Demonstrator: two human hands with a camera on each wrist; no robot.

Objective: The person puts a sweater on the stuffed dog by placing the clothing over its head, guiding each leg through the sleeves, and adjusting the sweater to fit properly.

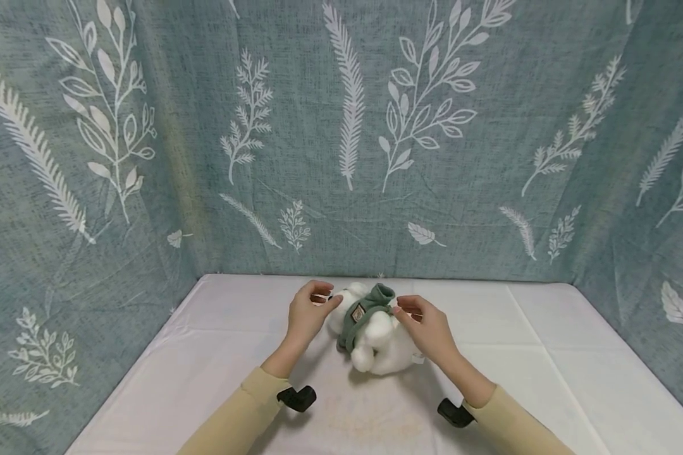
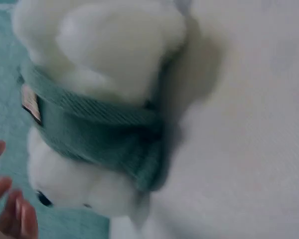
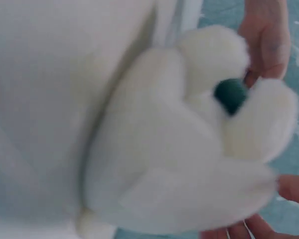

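Note:
A white plush toy point(image 1: 393, 347) in a green knitted garment point(image 1: 353, 328) lies tilted on the white table, its head towards the left. A small patch point(image 1: 358, 313) sits on the garment, and a dark eye point(image 2: 44, 198) shows in the left wrist view. My left hand point(image 1: 310, 309) is beside the head, thumb and fingers loosely bent and spread apart with nothing between them. At the toy's other side, my right hand point(image 1: 429, 325) has its thumb and fingers parted around the white fur edge. Part of its fingers point(image 3: 256, 226) is hidden behind the toy.
Teal cloth point(image 1: 319, 221) with white leaf prints hangs behind the table and along both sides. The white table cover point(image 1: 518, 373) has fold lines. Black wrist mounts point(image 1: 297, 399) are strapped by both beige sleeves.

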